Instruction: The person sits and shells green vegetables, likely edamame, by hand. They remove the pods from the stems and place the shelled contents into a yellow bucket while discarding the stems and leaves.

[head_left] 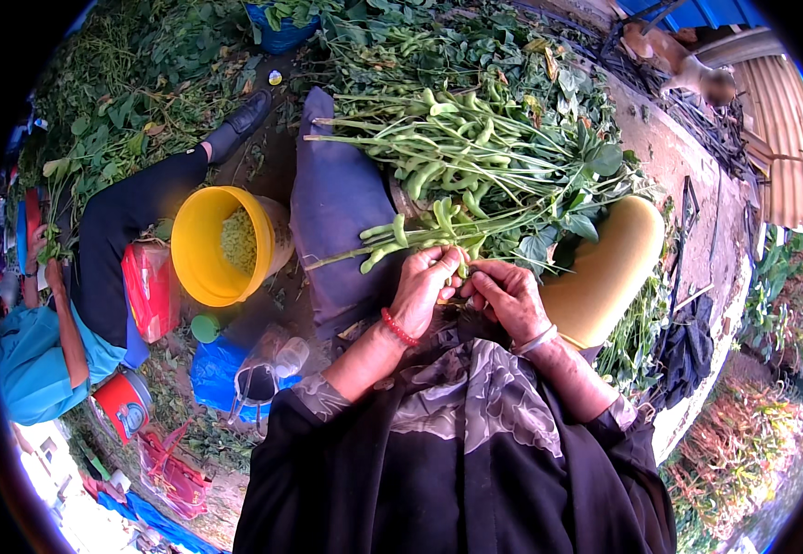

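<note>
Looking down through the head view, I have both hands close together over a heap of green pod-bearing stems [457, 138]. The fingers of my left hand [425, 282] are drawn in on a small green pod [462, 270], which sits between the two hands. My right hand [509, 294] meets it from the other side, its fingers bent and narrow; I cannot tell whether they grip the pod too. Just beside the left hand, a stem with plump pods [385, 247] reaches out across a dark purple cloth [337, 222]. To my left a yellow bucket [194, 235] leans open, with pale green beans [239, 242] inside. Next to it are a red packet [150, 294] and a green lid [205, 328], with a blue plastic bag [212, 374] nearer me. At far left, well apart from my hands, sits a co-worker in a teal top [37, 355], holding greenery.
</note>
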Available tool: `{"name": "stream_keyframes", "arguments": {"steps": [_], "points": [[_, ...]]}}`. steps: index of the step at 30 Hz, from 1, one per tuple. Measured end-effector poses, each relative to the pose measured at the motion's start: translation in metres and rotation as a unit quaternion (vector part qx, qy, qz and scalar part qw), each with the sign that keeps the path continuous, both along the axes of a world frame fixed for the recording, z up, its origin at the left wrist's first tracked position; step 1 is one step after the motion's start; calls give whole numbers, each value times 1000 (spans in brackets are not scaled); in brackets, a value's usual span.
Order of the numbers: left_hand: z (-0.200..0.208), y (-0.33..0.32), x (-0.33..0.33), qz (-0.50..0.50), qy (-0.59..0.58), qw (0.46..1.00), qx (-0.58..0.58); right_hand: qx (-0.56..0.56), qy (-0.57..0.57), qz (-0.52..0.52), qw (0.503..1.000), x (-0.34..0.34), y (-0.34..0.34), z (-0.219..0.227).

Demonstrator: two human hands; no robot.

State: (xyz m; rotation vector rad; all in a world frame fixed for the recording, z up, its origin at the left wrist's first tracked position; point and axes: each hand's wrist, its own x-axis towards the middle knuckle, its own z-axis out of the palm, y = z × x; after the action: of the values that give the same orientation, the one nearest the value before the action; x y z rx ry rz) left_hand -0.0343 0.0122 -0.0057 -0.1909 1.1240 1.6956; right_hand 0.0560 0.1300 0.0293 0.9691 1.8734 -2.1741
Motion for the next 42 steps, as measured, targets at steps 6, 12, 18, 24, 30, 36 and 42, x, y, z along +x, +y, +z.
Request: {"name": "stream_keyframes", "arguments": {"steps": [6,12,18,24,30,36,42], "points": [[4,-4,-5,-84,121,989,-5,-5,9,18,1000,2,-1,-10],[-7,-12,-7,-78,29,996,44,-123,-70,16,990,0,9,-1],[-5,-13,-10,-48,-29,997,59,113,-40,71,990,-18,18,11],[-8,-17,-12,-74,-26,993,90,477,132,125,860,-63,19,10],[-4,-19,-12,-75,-57,994,63,454,91,82,882,-76,20,-21],[-12,-21,-10,-33,-68,989,126,448,152,35,880,-82,7,-6],[21,-54,-24,-76,-118,986,94,508,236,99,823,-83,-15,17]]}}
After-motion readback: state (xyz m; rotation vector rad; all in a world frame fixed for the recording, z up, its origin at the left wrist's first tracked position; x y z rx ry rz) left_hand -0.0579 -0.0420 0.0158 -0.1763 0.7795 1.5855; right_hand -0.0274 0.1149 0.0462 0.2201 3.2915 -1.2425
